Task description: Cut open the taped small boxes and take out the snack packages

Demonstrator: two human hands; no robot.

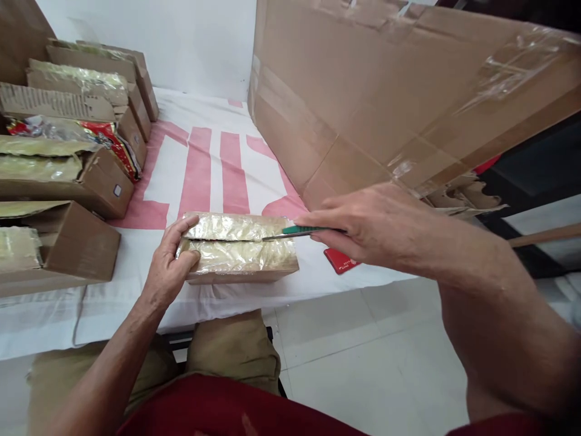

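A small cardboard box (240, 264) with shiny clear tape over its top lies near the table's front edge. A dark seam runs lengthwise between its two top flaps. My left hand (170, 257) grips the box's left end, thumb on the near flap and fingers over the far one. In my right hand (358, 224) is a green-handled knife (299, 230), held almost flat. Its narrow metal tip meets the seam toward the right end of the box. What lies beneath the flaps is hidden.
Several opened cardboard boxes (102, 175) line the left side, one with red packaging (109, 139). A large cardboard sheet or carton (363, 91) stands behind on the right. Under my right wrist lies a red card-like item (339, 260). White cloth (136, 266) with pink shapes covers the table.
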